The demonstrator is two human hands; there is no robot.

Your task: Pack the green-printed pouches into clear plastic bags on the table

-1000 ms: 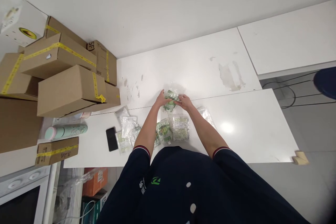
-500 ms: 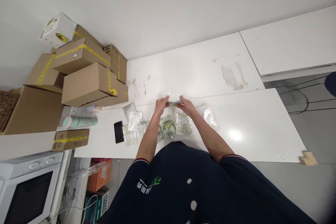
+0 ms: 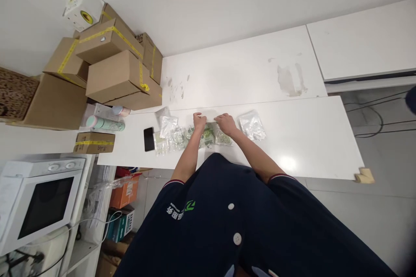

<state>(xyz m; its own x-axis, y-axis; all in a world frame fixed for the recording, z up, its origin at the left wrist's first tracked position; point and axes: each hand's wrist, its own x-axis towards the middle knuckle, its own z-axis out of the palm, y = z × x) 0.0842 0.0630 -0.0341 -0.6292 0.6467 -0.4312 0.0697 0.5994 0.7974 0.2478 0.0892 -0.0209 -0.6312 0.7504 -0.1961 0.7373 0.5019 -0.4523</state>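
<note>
At the far left, a white boxy microwave [image 3: 39,201] stands below a pile of brown cardboard boxes with yellow tape [image 3: 113,75]. Next comes a mint-green cylindrical bottle [image 3: 105,124] lying on its side, with a small brown cardboard box [image 3: 94,143] just nearer the person. A flat black rectangular phone [image 3: 149,139] lies on the white smooth-topped counter [image 3: 308,138], beside a silvery plastic packet [image 3: 169,126] and a row of clear plastic packets [image 3: 162,145] that runs rightward toward the left forearm.

The left hand [image 3: 199,121] is bent inward, its fingertips pinched at the left side of a pale see-through plastic packet [image 3: 211,115]. The right hand [image 3: 225,124] faces it, fingers pinched at the right side, so the two hands are apart with the packet between them. It lies directly between the fingertips, neither hand clearly nearer; its outline fades into the counter, so its long axis cannot be told.

A green-printed clear plastic packet [image 3: 208,138] lies on the person's side of it, between the forearms. Farther right, a clear plastic bundle [image 3: 252,125] rests apart, nearer the right hand than the left.
</note>
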